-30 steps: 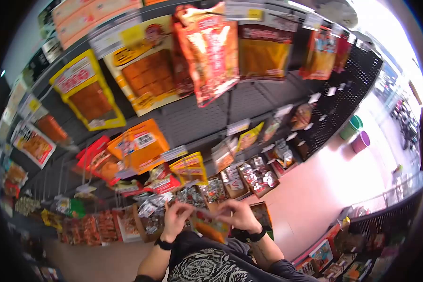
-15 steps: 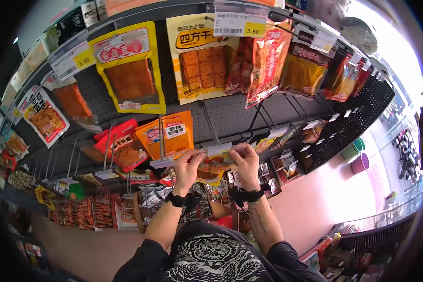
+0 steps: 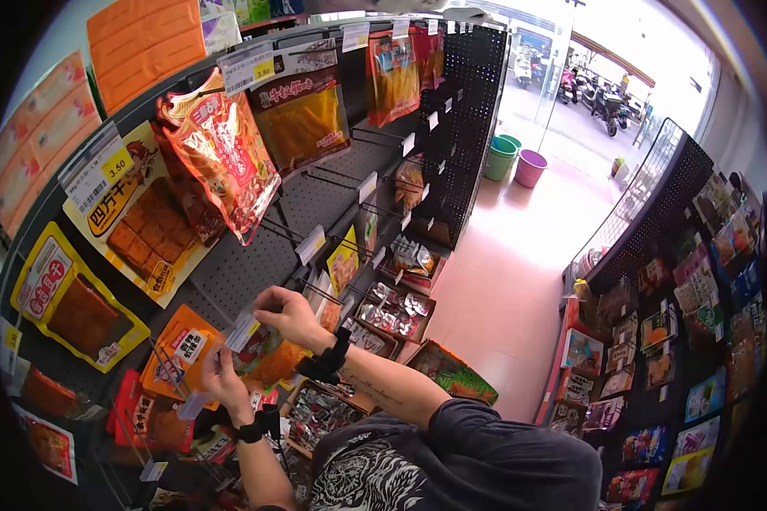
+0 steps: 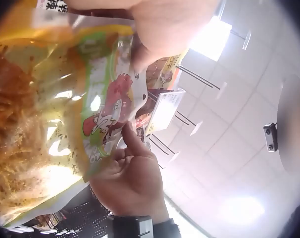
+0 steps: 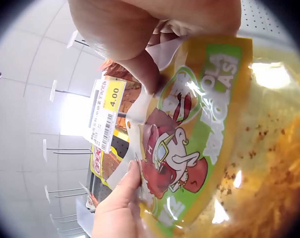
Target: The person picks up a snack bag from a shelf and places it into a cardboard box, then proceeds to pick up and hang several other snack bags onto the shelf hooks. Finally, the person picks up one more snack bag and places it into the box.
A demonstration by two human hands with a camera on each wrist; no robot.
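At the rack, the head view shows the left hand and right hand together at the top of a clear-fronted packet, near a price tag. From the left wrist, the fingers look nearly closed, pinching its top edge. The right wrist view shows both thumbs on that edge — apparently the step is handling the packet's top, and any move calls for steady pinches — clear of the tag.

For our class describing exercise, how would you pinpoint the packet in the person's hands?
Find the grey snack rack. There, the left hand and right hand pinch one packet. Only this one is held, and it shows a cartoon figure on green.
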